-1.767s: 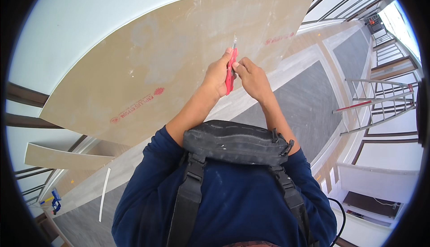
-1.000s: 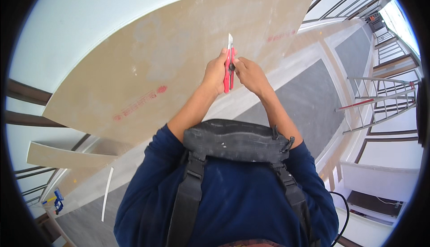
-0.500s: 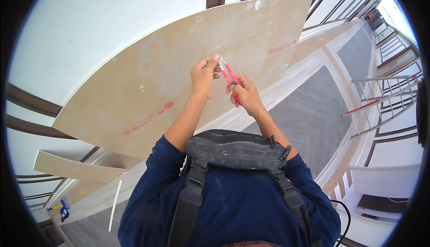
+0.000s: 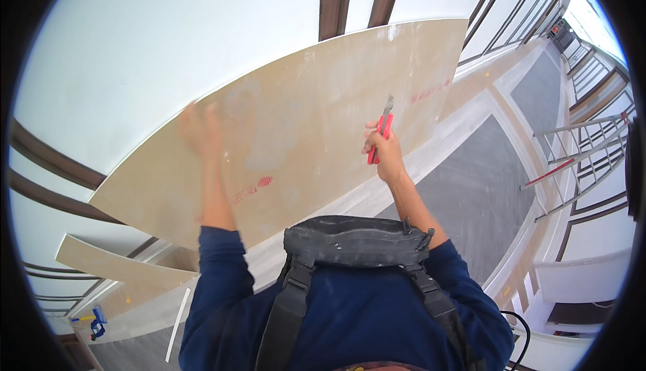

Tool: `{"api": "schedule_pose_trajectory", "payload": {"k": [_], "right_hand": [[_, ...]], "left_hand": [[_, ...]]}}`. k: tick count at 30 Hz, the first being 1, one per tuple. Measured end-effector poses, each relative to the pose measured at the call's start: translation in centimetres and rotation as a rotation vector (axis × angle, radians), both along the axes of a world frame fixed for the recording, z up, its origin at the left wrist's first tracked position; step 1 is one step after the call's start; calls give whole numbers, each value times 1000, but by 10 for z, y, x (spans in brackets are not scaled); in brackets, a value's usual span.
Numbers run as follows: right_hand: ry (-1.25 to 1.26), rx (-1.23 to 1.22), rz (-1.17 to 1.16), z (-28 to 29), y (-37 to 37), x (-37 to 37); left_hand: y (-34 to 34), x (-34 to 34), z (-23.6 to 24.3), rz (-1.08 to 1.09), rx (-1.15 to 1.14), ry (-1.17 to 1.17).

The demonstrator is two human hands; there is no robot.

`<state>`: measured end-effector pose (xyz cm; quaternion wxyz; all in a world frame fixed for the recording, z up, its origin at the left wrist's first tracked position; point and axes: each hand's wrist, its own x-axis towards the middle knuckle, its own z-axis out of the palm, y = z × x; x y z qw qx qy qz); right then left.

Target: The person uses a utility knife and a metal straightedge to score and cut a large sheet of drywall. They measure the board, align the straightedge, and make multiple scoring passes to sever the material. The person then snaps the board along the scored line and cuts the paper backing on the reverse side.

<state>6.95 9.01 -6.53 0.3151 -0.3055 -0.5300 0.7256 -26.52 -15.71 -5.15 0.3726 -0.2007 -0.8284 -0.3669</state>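
Note:
A large tan board with a curved upper edge leans against the white wall, bearing faint red print and whitish smudges. My left hand is raised over the board's left part, close to its upper edge; motion blurs it, but the fingers look stretched out and hold nothing visible. Whether it touches the board, I cannot tell. In front of the board's right part, my right hand is closed round a red utility knife. Its grey metal end points upward, clear of my fingers.
A metal stepladder stands at the right on the floor. A smaller tan offcut, a thin white strip and a blue tool lie at the lower left. A black bag sits across my chest.
My left hand has left the knife's tip and moved left toward the board's upper edge. My right hand has shifted right with the knife, which now points more upright.

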Motion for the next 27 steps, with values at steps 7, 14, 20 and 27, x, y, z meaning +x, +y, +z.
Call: {"api": "schedule_pose_trajectory", "payload": {"k": [7, 14, 20, 27], "right_hand": [[-132, 634, -224, 30, 84, -112], [-171, 620, -399, 19, 101, -245], [-96, 615, -416, 0, 94, -281], [159, 5, -679, -2, 147, -244]], "left_hand": [[-131, -55, -9, 182, -327, 159], [-147, -62, -16, 72, -371, 148], [-154, -61, -2, 89, -400, 131], [-141, -70, 11, 86, -403, 61]]}}
